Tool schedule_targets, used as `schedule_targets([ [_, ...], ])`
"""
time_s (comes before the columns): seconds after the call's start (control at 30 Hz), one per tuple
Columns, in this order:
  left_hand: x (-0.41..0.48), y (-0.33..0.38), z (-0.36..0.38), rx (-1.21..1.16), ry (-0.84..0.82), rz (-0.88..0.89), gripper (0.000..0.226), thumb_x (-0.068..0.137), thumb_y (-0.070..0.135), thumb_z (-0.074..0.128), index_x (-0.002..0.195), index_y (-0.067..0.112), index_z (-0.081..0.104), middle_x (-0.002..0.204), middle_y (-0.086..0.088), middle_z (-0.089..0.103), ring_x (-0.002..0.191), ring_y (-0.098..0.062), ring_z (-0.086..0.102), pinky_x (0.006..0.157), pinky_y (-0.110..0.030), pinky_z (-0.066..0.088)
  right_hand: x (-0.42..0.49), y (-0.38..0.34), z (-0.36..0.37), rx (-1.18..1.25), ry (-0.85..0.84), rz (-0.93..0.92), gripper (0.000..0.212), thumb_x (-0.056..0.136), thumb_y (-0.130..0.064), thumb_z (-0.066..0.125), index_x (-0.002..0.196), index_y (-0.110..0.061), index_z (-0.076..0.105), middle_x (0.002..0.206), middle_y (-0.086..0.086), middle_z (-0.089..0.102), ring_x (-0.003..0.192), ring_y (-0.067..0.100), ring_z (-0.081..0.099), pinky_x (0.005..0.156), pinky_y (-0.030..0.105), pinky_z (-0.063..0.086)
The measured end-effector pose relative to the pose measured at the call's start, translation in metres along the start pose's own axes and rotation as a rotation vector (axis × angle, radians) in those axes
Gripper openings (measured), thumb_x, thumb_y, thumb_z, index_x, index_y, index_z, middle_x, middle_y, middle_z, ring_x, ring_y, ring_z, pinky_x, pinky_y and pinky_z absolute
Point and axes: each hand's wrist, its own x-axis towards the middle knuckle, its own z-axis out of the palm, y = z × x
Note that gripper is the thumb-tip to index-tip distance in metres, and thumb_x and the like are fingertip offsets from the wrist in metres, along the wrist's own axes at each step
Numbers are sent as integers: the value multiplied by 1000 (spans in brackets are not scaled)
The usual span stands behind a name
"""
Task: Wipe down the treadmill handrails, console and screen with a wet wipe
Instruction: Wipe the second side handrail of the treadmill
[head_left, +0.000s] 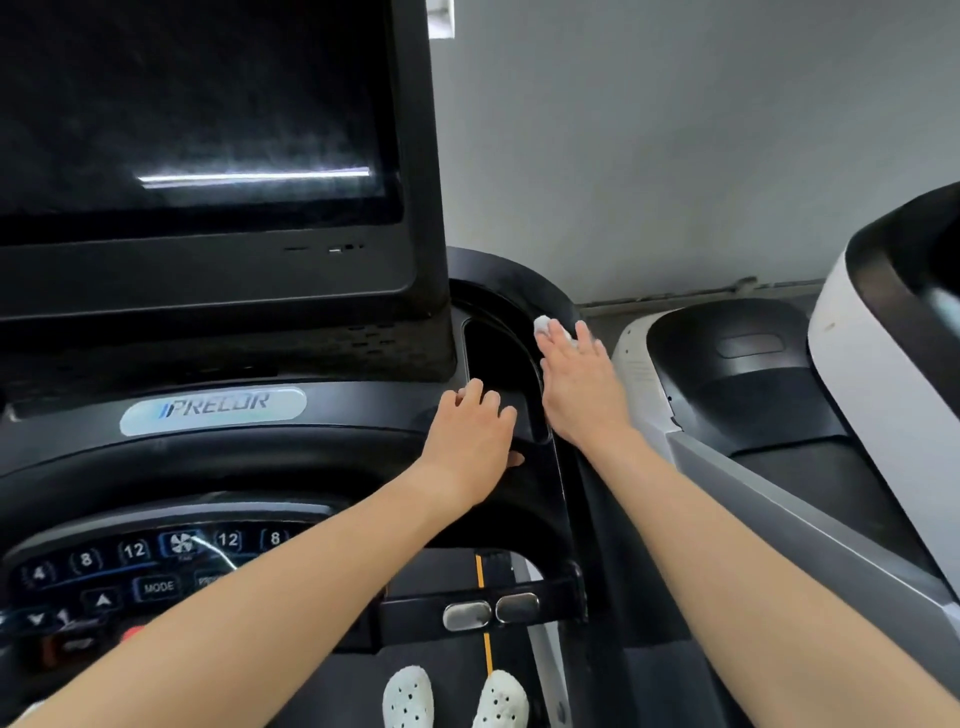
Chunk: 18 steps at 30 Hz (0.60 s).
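My right hand (579, 382) lies flat with straight fingers on the right rim of the black console (363, 415), pressing a white wet wipe (544, 326) that peeks out past the fingertips. My left hand (475, 431) rests on the console just left of a dark recessed pocket (501, 369), fingers loosely bent, holding nothing. The dark screen (197, 114) stands upper left, streaked with reflections. A lit button panel (140, 566) shows at lower left, partly hidden by my left forearm. The front handrail bar with metal grip sensors (491, 613) runs below.
A neighbouring white and black treadmill (753, 374) stands close on the right, with its grey side rail (810, 525) beside my right forearm. A grey wall (675, 156) is behind. My feet in white perforated shoes (457, 699) stand on the belt.
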Motion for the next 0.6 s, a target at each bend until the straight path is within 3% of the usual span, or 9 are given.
schedule_targets([
  [0.2,1,-2,5,-13,11,4,54,101,62,46,126,15,55,129,-10,58,133,-35,41,100,-45,40,-41,16,0,2,58,-61,49,107,-15,40,156,-18,38,161,-2,39,150,39,30,117,51,36],
  [0.4,1,-2,3,-1,1,11,54,102,61,45,128,15,55,131,-10,57,136,-36,39,102,-46,40,-32,17,-3,87,44,34,47,108,-17,35,154,-18,39,160,0,42,149,42,31,115,54,37],
  [0.6,0,2,1,24,-30,10,52,102,59,46,127,15,55,130,-9,58,134,-36,41,100,-46,41,-10,11,-2,182,-5,161,54,109,-19,28,161,-12,20,165,7,30,152,39,24,119,47,34],
])
